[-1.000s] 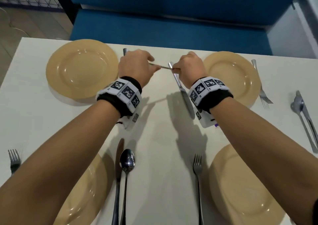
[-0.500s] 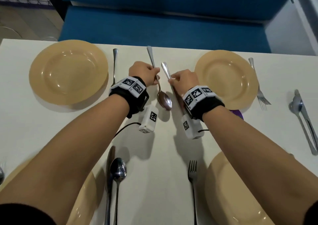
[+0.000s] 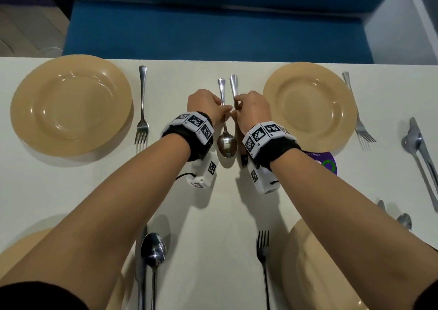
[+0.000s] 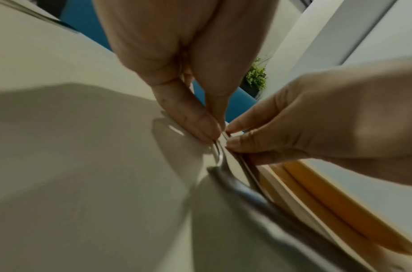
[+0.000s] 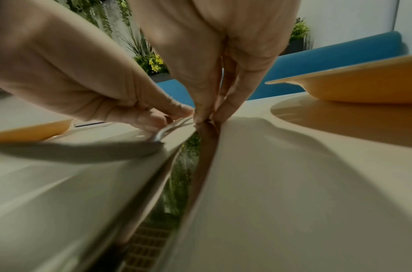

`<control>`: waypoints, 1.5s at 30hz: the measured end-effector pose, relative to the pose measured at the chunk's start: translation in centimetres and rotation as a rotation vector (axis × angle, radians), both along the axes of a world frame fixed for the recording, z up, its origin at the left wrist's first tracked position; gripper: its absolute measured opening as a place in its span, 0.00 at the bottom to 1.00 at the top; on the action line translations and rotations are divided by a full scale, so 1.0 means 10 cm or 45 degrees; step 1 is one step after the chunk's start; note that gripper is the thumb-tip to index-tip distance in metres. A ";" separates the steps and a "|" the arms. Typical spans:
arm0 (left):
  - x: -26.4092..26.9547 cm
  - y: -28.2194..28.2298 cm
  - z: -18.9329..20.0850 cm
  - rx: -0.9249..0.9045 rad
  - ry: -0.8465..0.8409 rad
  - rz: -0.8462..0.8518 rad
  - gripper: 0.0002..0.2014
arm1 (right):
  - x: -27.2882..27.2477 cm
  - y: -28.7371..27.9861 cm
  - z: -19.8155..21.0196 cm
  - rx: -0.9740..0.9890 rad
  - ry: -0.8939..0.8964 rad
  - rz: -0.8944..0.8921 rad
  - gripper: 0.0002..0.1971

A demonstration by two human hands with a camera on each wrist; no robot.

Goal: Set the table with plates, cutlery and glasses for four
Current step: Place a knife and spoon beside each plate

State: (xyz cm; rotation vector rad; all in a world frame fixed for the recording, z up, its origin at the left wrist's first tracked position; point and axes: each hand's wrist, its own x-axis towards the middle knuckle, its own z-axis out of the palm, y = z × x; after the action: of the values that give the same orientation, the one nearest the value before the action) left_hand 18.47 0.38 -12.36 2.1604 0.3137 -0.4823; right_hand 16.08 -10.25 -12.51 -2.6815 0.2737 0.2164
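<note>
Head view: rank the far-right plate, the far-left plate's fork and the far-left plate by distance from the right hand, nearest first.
From the right hand, which pinches the knife:
1. Far-right plate, just to its right.
2. Fork, to the left, past the left hand.
3. Far-left plate, farthest left.

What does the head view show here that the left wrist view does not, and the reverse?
Only the head view shows the layout: the far left plate with its fork, near settings, a purple sticker, and no glasses.

Only the left wrist view shows the fingertips pinching the handles low at the table, and a green plant behind.

Both show the left hand on the spoon, the right hand on the knife, and the far right plate.
</note>
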 end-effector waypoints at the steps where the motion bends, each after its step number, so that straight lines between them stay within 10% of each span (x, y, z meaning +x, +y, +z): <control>1: -0.01 0.00 -0.02 0.019 -0.015 -0.016 0.10 | -0.01 -0.01 -0.02 -0.031 -0.013 0.015 0.11; 45: 0.17 -0.26 -0.04 -0.006 -0.062 -0.095 0.17 | 0.16 -0.11 -0.04 -0.186 -0.021 0.036 0.11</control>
State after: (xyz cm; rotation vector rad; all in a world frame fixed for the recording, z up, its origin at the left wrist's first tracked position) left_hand 20.17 -2.17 -12.74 2.1818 0.2054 -0.4716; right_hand 17.67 -11.36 -12.90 -2.8321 0.2558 0.1890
